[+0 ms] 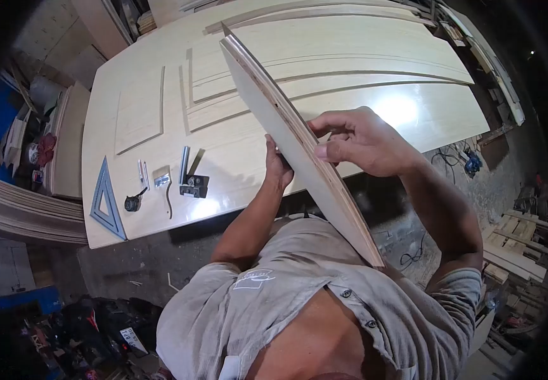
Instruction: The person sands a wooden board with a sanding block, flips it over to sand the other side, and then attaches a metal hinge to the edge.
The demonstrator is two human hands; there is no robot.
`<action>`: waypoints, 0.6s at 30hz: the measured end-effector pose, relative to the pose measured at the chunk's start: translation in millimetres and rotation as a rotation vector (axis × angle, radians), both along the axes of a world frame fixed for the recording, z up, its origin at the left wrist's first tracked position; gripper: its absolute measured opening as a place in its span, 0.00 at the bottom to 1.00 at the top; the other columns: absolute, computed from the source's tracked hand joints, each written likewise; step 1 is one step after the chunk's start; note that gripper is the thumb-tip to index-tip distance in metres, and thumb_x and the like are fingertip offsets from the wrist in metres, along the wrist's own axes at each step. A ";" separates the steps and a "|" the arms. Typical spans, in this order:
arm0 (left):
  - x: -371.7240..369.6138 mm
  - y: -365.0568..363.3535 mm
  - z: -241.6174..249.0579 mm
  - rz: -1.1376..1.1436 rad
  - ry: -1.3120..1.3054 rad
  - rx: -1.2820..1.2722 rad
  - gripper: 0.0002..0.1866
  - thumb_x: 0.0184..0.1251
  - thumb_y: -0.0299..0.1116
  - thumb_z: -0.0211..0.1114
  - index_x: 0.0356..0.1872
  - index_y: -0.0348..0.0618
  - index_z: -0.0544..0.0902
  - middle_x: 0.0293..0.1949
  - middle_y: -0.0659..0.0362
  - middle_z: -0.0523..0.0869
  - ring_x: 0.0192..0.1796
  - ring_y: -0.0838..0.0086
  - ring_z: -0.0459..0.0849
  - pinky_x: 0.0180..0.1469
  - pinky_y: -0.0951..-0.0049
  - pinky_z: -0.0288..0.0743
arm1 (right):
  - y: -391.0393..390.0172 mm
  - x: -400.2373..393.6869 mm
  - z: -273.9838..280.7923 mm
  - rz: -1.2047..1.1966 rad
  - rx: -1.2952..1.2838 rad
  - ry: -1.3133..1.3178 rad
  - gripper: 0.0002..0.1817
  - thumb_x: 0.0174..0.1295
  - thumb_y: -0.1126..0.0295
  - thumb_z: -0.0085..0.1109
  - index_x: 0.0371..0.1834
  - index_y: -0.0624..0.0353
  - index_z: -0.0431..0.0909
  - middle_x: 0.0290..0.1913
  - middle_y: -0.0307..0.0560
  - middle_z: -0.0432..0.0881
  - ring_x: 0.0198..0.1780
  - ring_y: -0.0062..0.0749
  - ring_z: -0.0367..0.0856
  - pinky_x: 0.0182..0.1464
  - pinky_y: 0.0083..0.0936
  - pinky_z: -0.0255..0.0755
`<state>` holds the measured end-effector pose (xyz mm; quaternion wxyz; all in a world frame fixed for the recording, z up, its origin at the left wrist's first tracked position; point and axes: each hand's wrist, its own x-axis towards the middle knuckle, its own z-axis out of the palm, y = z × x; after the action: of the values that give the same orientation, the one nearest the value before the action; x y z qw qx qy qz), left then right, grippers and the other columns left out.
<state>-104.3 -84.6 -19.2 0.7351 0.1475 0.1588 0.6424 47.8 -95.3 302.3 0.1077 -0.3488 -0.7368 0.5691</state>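
Wearing a grey shirt, unbuttoned at the collar, across the bottom centre of the frame and nearest the camera. Holding a thick board on a slant through the centre, from the upper middle down to in front of the shirt, with the layered edge facing upper right. Grasping it with the left hand, thumb along its left side; cannot see the other fingers behind the board. Touching the layered edge with thumb and bent fingers of the right hand, right of centre; cannot tell whether pinching or only resting there. Beyond the board, across the upper half of the frame, a broad pale table with thin panels lying flat on it. On its lower left part, from the left: a blue set square, a dark tape measure, two slim pen-like things, a paintbrush and a black tool with a metal bar. At right, on the floor, a blue power tool; below on that side, piled wood offcuts.
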 end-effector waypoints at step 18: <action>-22.5 -31.2 16.8 0.005 0.121 -0.030 0.53 0.63 0.81 0.51 0.77 0.51 0.63 0.71 0.53 0.73 0.72 0.59 0.74 0.72 0.54 0.73 | -23.8 -9.9 -33.0 -0.075 -0.013 0.228 0.24 0.74 0.62 0.59 0.65 0.69 0.78 0.45 0.43 0.87 0.44 0.20 0.83 0.48 0.22 0.79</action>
<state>-126.7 -115.9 -2.5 0.7245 0.1747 0.2132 0.6318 37.9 -119.1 269.3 0.2098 -0.3100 -0.7023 0.6055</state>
